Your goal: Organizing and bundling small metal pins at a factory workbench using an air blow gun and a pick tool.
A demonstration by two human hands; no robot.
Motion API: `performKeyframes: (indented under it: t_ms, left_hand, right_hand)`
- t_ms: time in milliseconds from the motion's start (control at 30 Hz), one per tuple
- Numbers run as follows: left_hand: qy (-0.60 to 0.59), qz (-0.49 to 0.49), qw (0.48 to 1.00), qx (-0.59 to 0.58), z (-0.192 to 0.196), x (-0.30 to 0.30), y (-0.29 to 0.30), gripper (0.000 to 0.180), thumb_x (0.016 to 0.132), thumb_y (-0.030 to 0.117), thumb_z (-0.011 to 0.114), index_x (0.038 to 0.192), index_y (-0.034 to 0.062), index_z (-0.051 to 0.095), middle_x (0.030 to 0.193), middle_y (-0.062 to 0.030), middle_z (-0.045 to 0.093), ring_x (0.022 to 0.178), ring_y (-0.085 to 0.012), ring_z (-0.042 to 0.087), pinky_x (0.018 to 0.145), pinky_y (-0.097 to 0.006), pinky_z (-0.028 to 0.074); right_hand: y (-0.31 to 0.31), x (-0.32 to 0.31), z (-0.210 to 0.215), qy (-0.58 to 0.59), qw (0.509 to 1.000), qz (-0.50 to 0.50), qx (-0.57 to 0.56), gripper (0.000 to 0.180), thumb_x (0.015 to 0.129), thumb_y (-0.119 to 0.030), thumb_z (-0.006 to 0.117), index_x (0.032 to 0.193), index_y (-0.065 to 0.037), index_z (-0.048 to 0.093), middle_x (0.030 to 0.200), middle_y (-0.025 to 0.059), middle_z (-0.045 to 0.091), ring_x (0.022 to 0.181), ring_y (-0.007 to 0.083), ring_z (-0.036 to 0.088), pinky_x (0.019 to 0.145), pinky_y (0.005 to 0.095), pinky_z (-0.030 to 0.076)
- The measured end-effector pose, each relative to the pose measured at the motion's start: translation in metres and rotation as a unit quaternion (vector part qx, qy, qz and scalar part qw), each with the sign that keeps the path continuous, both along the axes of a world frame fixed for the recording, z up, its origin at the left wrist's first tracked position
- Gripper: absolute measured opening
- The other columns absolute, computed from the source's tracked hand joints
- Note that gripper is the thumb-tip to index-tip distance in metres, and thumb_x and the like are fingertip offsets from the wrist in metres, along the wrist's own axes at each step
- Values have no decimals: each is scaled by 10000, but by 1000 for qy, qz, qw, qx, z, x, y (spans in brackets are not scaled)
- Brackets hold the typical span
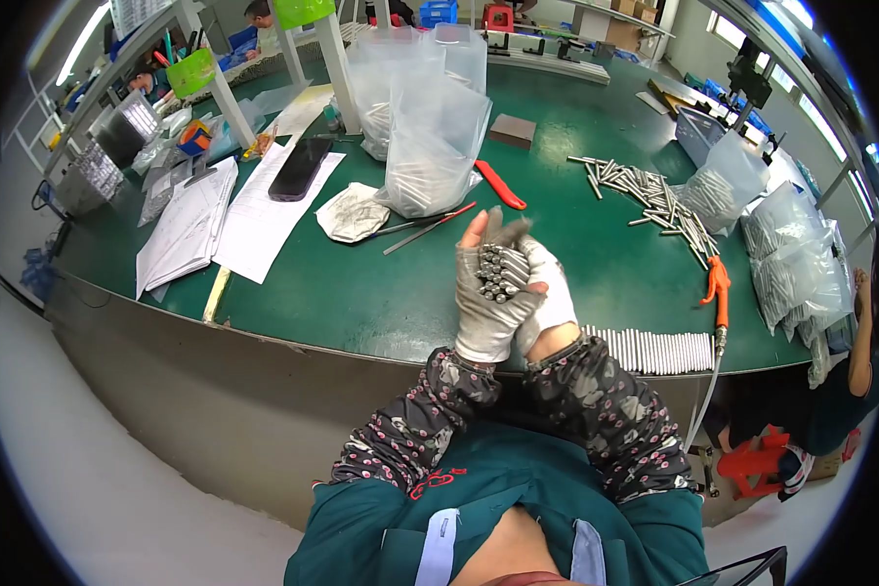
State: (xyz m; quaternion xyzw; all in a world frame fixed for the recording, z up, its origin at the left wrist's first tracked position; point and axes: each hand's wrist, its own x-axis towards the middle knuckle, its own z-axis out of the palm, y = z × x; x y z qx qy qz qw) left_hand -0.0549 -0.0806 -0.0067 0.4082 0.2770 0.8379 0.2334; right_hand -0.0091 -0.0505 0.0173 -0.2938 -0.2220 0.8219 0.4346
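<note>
Both my hands, in pale grey-white gloves, are cupped together above the near edge of the green table. Between them is a bundle of short shiny metal pins, their round ends facing up. My left hand wraps the bundle from the left, its fingers closed around it. My right hand presses on the bundle's right side. To the right of my hands, a row of metal pins lies side by side along the table edge. Farther out is a loose pile of pins.
An orange air blow gun with a hose lies at the right. Bags of pins are stacked beside it; another pin bag stands beyond my hands. A red-handled cutter, papers and a phone lie leftward. A person sits far right.
</note>
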Motion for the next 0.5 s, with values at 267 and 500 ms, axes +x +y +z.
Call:
performKeyframes:
  t_ms: [267,500]
  left_hand:
    - [-149,-59,980,-116,-3,-25,-7,378,714,-56,654,1000,86,454,889,-50,585,749,-118,576,648,-249,508]
    - [40,-93,977,-187,2,-56,-12,360,741,-65,629,1008,85,439,829,-47,580,824,-143,571,768,-264,486]
  right_hand:
    - [-6,4,-12,-117,982,21,147,235,895,-158,478,1038,-14,596,959,46,622,850,130,575,759,245,454]
    - [6,48,11,-420,850,78,307,307,824,-211,564,1057,-17,608,992,141,642,892,219,623,788,289,470]
